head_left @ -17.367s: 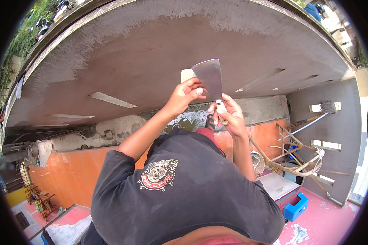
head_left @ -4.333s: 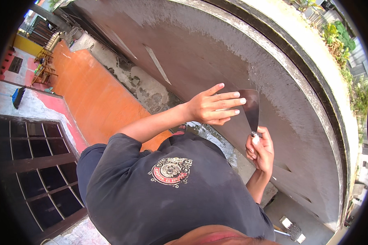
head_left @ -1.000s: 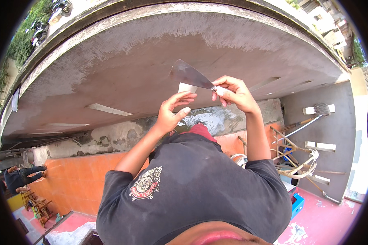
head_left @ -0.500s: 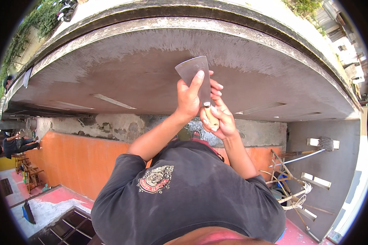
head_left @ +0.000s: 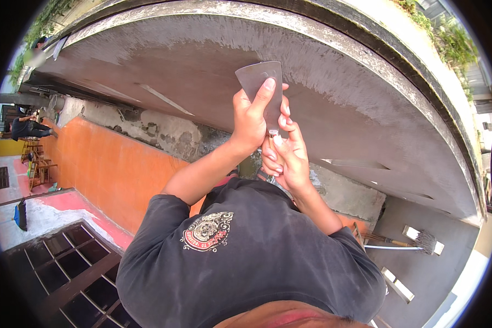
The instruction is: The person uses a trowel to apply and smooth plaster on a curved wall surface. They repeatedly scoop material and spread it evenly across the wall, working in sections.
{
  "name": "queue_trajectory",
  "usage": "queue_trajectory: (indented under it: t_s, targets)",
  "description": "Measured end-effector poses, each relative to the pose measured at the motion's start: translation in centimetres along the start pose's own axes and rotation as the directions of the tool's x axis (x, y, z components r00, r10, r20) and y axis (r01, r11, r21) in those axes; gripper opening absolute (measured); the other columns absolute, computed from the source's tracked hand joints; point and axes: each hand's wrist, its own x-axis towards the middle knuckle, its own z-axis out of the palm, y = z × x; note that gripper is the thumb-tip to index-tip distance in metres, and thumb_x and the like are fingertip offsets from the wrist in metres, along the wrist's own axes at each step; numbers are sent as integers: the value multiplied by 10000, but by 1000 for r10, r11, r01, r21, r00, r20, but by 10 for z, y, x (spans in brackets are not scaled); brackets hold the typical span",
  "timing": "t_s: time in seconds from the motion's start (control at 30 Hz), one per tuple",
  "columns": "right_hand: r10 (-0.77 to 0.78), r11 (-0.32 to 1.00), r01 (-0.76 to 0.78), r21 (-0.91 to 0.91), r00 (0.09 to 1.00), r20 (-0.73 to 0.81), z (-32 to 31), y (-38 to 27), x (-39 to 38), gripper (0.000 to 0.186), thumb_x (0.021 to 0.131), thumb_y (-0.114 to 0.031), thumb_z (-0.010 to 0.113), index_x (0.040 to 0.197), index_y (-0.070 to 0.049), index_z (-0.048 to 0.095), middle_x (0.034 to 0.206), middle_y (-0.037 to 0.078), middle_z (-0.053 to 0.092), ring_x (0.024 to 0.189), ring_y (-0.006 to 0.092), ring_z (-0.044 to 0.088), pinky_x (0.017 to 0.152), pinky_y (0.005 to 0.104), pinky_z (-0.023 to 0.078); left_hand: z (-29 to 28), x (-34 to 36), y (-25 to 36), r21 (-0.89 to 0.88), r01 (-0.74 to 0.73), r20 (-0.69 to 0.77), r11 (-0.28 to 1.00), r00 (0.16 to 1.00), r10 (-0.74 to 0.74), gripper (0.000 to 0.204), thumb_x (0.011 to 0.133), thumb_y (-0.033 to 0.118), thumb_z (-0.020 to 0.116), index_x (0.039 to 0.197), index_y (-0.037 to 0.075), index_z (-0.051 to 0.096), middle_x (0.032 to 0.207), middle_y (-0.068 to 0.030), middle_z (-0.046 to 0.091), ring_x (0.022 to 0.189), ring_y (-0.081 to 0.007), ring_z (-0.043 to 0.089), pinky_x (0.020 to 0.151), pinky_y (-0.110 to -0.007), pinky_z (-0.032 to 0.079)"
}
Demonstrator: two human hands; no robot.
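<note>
A scraper [head_left: 261, 75] with a wide, flared grey metal blade is held up in front of my chest, blade end away from me. My left hand [head_left: 250, 121] pinches the blade, its thumb flat on the face and its fingers behind. My right hand [head_left: 291, 159] is closed around the scraper's handle, which its fingers mostly cover. Beyond the blade stands a dark grey-brown wall [head_left: 175, 76], streaked unevenly along its pale upper edge. Whether the blade touches the wall I cannot tell.
A long-handled brush [head_left: 424, 241] rests by the grey side wall at right. An orange wall [head_left: 120, 161] runs behind me to the left. Far left, a person in dark clothes [head_left: 30, 128] is near wooden chairs [head_left: 40, 169]. A dark gridded window [head_left: 74, 270] lies lower left.
My view has turned, so the wall now slopes down to the right. My right hand has moved up the handle and covers more of it; the left still holds the blade.
</note>
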Motion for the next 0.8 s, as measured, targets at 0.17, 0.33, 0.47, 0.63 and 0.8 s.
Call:
queue_trajectory:
  t_s: [0.17, 0.33, 0.47, 0.63, 0.8]
  targets:
    - [104, 993, -95, 66, 983, -153, 2, -2, -4, 265, 1077, -167, 454, 1330, -207, 386, 768, 76, 498, 457, 54, 357, 403, 188, 303, 7, -6, 1, -87, -219, -39, 972, 976, 216, 415, 1017, 315, 585, 1175, -65, 533, 649, -98, 574, 503, -147, 547, 521, -321, 519]
    - [13, 998, -18, -68, 997, -76, 5, 3, -9, 252, 1075, -158, 457, 1314, -196, 388, 759, 60, 499, 458, 46, 369, 406, 184, 310, 7, -10, 0, -9, -87, -25, 996, 996, 87, 395, 1013, 320, 593, 1137, -51, 542, 637, -92, 564, 503, -139, 547, 518, -323, 517]
    - [14, 995, -26, -99, 993, -120, 9, 2, -10, 256, 1071, -134, 450, 1314, -181, 385, 757, 52, 502, 454, 37, 363, 400, 183, 307, 7, -10, -1, -37, -91, -30, 995, 996, 89, 389, 1010, 332, 594, 1097, -43, 536, 641, -91, 562, 475, -139, 523, 508, -331, 517]
    - [14, 991, -27, -133, 995, -101, 12, -4, 0, 281, 1062, -130, 477, 1325, -159, 382, 748, 36, 505, 459, 34, 357, 395, 193, 302, 9, -5, 6, -74, -172, -44, 982, 985, 169, 368, 1007, 304, 606, 1075, -54, 553, 659, -99, 585, 484, -143, 537, 500, -314, 511]
    - [33, 988, -49, -145, 993, -116, 9, 8, -1, 252, 1069, -170, 493, 1300, -179, 394, 759, 54, 495, 471, 40, 369, 416, 181, 306, -2, -8, 0, -93, 22, -109, 995, 994, -32, 386, 998, 307, 621, 1078, -65, 553, 667, -108, 592, 477, -150, 541, 493, -325, 521]
